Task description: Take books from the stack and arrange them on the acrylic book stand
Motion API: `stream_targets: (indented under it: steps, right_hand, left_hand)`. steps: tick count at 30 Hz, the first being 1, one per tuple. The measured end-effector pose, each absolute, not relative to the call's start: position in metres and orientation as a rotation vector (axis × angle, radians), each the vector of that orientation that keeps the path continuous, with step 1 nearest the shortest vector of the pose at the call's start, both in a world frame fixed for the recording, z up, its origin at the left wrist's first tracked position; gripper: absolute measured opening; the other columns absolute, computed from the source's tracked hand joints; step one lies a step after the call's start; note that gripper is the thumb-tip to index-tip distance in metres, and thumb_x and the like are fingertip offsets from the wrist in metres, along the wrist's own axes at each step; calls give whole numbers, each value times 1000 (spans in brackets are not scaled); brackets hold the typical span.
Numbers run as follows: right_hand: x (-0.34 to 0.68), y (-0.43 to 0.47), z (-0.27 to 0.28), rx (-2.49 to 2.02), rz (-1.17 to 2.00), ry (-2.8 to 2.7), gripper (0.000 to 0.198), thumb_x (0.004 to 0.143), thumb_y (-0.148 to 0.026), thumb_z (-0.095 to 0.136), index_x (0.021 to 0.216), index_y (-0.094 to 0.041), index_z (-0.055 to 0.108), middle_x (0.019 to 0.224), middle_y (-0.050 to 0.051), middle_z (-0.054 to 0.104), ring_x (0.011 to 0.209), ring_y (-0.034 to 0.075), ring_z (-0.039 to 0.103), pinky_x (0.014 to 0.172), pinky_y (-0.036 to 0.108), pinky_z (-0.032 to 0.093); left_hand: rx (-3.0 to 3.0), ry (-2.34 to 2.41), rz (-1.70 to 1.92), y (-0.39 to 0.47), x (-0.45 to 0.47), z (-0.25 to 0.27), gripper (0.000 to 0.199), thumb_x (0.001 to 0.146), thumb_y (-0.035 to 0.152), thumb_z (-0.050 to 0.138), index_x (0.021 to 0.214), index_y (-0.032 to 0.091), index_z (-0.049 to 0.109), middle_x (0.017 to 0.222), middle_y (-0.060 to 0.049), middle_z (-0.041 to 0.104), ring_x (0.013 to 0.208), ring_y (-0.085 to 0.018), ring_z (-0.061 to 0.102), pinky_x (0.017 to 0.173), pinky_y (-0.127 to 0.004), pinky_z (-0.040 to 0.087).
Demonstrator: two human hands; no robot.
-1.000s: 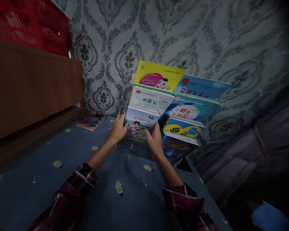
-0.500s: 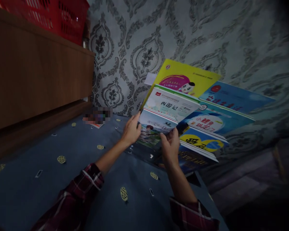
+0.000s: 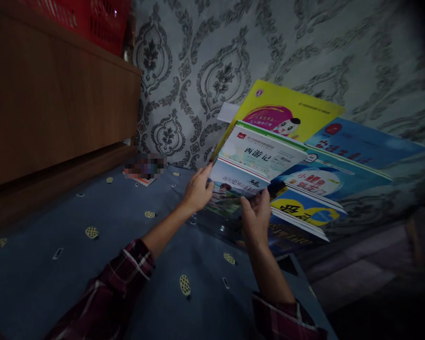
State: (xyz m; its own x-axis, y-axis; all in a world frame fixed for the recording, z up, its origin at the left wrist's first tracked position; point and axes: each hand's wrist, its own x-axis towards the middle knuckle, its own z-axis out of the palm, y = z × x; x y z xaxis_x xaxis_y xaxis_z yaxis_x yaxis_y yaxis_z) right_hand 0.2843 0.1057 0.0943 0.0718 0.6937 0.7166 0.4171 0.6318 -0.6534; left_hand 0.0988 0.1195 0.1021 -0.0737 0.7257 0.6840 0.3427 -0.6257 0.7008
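Several picture books stand in two stepped columns against the wall, tilted back. A dark, shiny base (image 3: 222, 227) shows under the left column. My left hand (image 3: 199, 190) grips the left edge of the front book (image 3: 230, 186), whose cover shows a dark-haired figure on grass. At that book's lower right side, my right hand (image 3: 257, 217) is closed with the thumb on top. Behind it rise a white book (image 3: 262, 151) and a large yellow book (image 3: 286, 104). In the right column are a blue book (image 3: 368, 141), a teal book (image 3: 318, 182) and a blue-and-yellow book (image 3: 304, 208).
A blue sheet (image 3: 120, 264) with pineapple prints covers the surface below. One booklet (image 3: 145, 170), partly blurred out, lies near the wall. On the left, a wooden cabinet (image 3: 63, 104) carries a red basket (image 3: 106, 28). Greyish fabric (image 3: 368, 274) lies at the lower right.
The books have shifted slightly right in view and look a little larger, with both hands moving along and keeping their grip. The view itself has shifted a little.
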Motion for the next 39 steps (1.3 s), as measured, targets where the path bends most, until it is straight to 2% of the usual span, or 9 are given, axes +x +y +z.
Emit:
stream_targets:
  steps: [8, 13, 19, 23, 26, 30, 34, 36, 39]
  right_hand:
    - [285, 107, 93, -971, 293, -1531, 80, 85, -34, 58, 159, -23, 29, 153, 14, 51, 142, 30, 50, 118, 55, 39]
    - [287, 107, 90, -968, 336, -1523, 82, 87, -37, 58, 160, -21, 26, 157, 14, 47, 146, 30, 46, 121, 56, 36]
    - [287, 93, 82, -985, 389, -1414, 88, 88, -42, 61, 162, -17, 21, 166, 18, 31, 154, 33, 32, 124, 58, 26]
    - [273, 53, 72, -1014, 159, -1483, 72, 98, -37, 54, 162, -22, 24, 166, 14, 31, 154, 31, 31, 125, 59, 27]
    - [257, 16, 48, -1013, 14, -1729, 63, 100, -26, 51, 160, -27, 31, 162, 11, 41, 151, 28, 38, 123, 57, 34]
    - [242, -16, -3, -990, 163, -2043, 59, 102, -16, 43, 159, -29, 34, 162, 11, 41, 150, 25, 41, 117, 48, 46]
    - [240, -18, -37, -1046, 348, -2133, 51, 102, -17, 43, 152, -26, 45, 161, 12, 43, 148, 24, 44, 116, 44, 48]
    - [242, -15, -43, -1075, 412, -2112, 49, 101, -19, 44, 150, -24, 48, 161, 12, 43, 148, 25, 44, 117, 44, 47]
    - [243, -12, -46, -1097, 454, -2074, 48, 101, -21, 45, 149, -23, 51, 160, 12, 45, 147, 25, 45, 118, 45, 46]
  left_hand:
    - [1949, 1155, 1746, 121, 98, 99, 66, 86, 13, 49, 152, 16, 46, 147, -13, 57, 139, -28, 50, 123, -45, 36]
    - [1957, 1188, 1701, 124, 96, 98, 66, 86, 14, 50, 151, 11, 44, 148, -17, 56, 140, -29, 48, 124, -45, 35]
    - [1945, 1232, 1766, 140, 68, 103, 57, 84, 10, 52, 140, 15, 55, 131, -14, 66, 121, -26, 63, 111, -44, 48]
    - [1901, 1582, 1676, 151, 24, 100, 47, 90, 10, 46, 135, 14, 59, 129, -14, 68, 120, -24, 64, 109, -41, 48]
    - [1854, 2193, 1162, 152, -5, 82, 40, 97, 17, 43, 132, 17, 61, 137, -15, 64, 132, -26, 57, 112, -40, 44]
    - [1722, 2388, 915, 148, -26, 42, 47, 93, 20, 49, 137, 9, 57, 149, -27, 53, 147, -40, 40, 116, -61, 35]
    - [1740, 2465, 692, 153, -41, 14, 63, 94, 27, 52, 153, 6, 40, 164, -27, 32, 156, -39, 21, 120, -69, 21]
    - [1806, 2513, 561, 158, -48, 9, 62, 97, 30, 48, 155, 8, 38, 165, -25, 30, 156, -37, 22, 121, -70, 19]
    - [1900, 2543, 461, 162, -58, 10, 56, 99, 29, 43, 151, 9, 43, 160, -25, 40, 152, -38, 32, 117, -77, 15]
